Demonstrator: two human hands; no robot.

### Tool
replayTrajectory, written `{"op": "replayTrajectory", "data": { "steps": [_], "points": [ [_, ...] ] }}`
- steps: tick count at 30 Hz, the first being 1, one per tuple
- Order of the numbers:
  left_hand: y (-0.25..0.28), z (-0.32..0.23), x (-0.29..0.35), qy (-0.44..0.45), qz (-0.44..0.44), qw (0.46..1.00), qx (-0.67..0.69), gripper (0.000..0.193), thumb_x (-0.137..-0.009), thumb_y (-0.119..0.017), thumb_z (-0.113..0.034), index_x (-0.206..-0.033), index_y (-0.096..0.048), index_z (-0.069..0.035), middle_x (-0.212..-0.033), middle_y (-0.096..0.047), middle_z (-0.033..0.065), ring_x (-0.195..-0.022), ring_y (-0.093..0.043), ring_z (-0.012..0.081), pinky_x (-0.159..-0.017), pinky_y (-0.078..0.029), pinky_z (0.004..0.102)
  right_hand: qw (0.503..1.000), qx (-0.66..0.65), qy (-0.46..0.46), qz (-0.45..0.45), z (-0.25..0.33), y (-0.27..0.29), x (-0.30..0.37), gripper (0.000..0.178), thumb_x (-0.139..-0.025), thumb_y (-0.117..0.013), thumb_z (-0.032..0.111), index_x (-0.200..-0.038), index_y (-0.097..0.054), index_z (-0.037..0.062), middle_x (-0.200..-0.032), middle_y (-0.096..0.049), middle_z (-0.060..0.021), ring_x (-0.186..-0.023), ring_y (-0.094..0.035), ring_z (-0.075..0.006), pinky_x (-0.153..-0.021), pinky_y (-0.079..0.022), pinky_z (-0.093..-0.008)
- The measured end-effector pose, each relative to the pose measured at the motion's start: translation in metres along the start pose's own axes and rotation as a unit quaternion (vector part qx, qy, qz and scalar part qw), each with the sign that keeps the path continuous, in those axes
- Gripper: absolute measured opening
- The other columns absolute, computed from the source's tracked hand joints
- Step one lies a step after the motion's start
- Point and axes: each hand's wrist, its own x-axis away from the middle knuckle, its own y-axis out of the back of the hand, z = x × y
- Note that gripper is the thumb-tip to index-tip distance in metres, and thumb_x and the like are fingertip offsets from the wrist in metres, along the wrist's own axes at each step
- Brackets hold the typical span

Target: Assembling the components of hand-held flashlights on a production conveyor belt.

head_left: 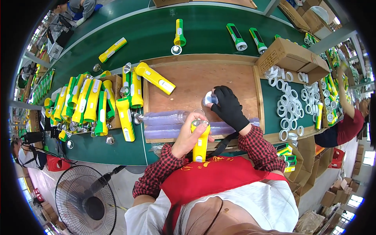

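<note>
My bare left hand (pixel 186 139) is wrapped around a yellow flashlight (pixel 200 147), over the near edge of a shallow wooden tray (pixel 231 74). The flashlight's wider head points toward the tray and its tail toward my red apron (pixel 211 172); my thumb lies across the head, beside a silver reflector. My right hand (pixel 227 107), in a black fingerless glove, has its fingers drawn in narrow, pinching a round glossy piece (pixel 208 99) above the tray, right of its middle. Glare keeps me from telling whether that piece is clear or silvered.

Two rows of stacked clear discs (pixel 162 131), tinted purple, lie along the tray's near edge, partly hidden by my left hand. Another flashlight, all yellow (pixel 156 79), slants over the tray's far left corner. Beyond the tray's left edge, on the green tabletop (pixel 131 156), is a crowded pile of yellow-and-green flashlights (pixel 82 98). Beyond its right edge, white rings (pixel 288 105) lie heaped before a cardboard box (pixel 290 55) at the far right corner. Toward the tabletop's far edge are two green-and-white flashlights (pixel 236 36). A black fan (pixel 94 207) stands on the floor past the tabletop's near edge, to my left.
</note>
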Motion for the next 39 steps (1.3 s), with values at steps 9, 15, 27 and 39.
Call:
{"op": "replayTrajectory", "data": {
  "steps": [9,15,27,39],
  "points": [
    [-0.001,0.007,-0.003,0.002,-0.019,0.995,0.101,0.030,-0.100,-0.048,-0.026,-0.120,-0.040,-0.005,-0.102,-0.060,0.0131,-0.078,-0.066,0.0205,-0.068,-0.056,0.0305,0.898,-0.382,-0.013,0.218,0.043,0.076,0.021,0.034,-0.090,-0.063,0.016,-0.122,-0.060,0.0021,-0.123,-0.058,-0.0160,-0.110,-0.060,-0.0290,-0.093,-0.046,-0.0359],
    [-0.012,0.006,-0.009,0.048,0.036,0.994,0.090,0.033,-0.098,-0.055,-0.024,-0.121,-0.042,-0.004,-0.098,-0.060,0.0104,-0.079,-0.065,0.0179,-0.067,-0.055,0.0294,0.942,-0.305,0.054,0.132,0.054,0.067,0.037,0.032,-0.096,-0.055,0.018,-0.123,-0.057,0.0012,-0.133,-0.050,-0.0177,-0.113,-0.057,-0.0310,-0.093,-0.047,-0.0372],
    [-0.010,0.001,-0.001,0.098,0.058,0.987,0.111,0.029,-0.094,-0.058,-0.017,-0.116,-0.043,-0.007,-0.093,-0.058,0.0132,-0.078,-0.064,0.0220,-0.067,-0.053,0.0337,0.873,0.406,-0.245,-0.113,-0.193,0.093,0.023,0.033,-0.075,-0.069,0.032,-0.096,-0.069,0.0063,-0.113,-0.059,-0.0191,-0.111,-0.050,-0.0401,-0.090,-0.042,-0.0505],
    [-0.011,-0.006,0.013,0.068,0.074,0.985,0.141,0.043,-0.087,-0.069,-0.019,-0.119,-0.043,-0.006,-0.096,-0.059,0.0102,-0.080,-0.063,0.0186,-0.072,-0.053,0.0312,0.925,-0.380,-0.020,0.016,0.049,0.073,0.027,0.045,-0.084,-0.069,0.021,-0.120,-0.053,0.0006,-0.122,-0.055,-0.0109,-0.105,-0.055,-0.0211,-0.090,-0.045,-0.0329]
  ]
}}
